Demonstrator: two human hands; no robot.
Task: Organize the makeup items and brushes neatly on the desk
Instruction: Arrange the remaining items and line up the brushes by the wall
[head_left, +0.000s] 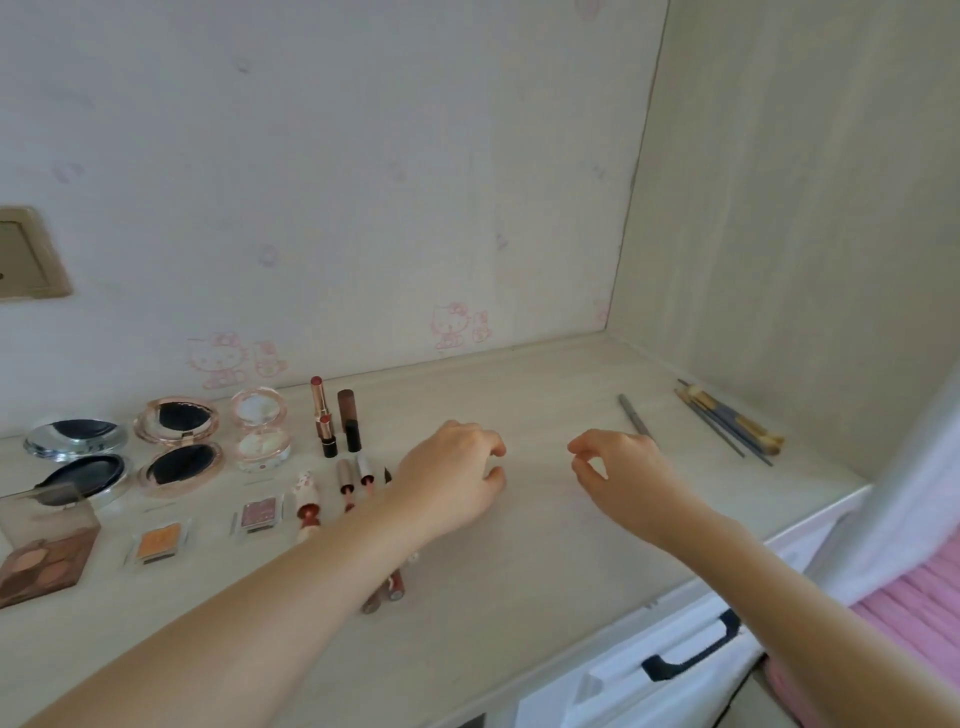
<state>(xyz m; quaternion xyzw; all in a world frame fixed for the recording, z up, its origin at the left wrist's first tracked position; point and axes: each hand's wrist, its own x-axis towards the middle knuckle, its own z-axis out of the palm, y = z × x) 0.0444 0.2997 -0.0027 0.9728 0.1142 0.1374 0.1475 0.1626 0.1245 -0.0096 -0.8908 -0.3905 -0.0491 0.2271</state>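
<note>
Makeup lies in rows on the left of the pale desk (519, 545): three open compacts, the middle one (176, 441) pink-rimmed, an eyeshadow palette (47, 556), two small pans (161, 540), upright lipsticks (324, 415) and lip tubes (345, 480) lying flat. Several brushes (727, 421) lie at the far right, a grey pencil (635, 415) beside them. My left hand (452, 473) hovers over the desk just right of the lip tubes, fingers loosely curled, holding nothing. My right hand (618, 467) is near the pencil's lower end, fingers loosely curled and empty.
A wall with cartoon stickers (457, 325) backs the desk, and a side panel closes it on the right. A white drawer with a dark handle (691, 649) sits below the front edge. Pink cloth (914, 597) shows at the lower right.
</note>
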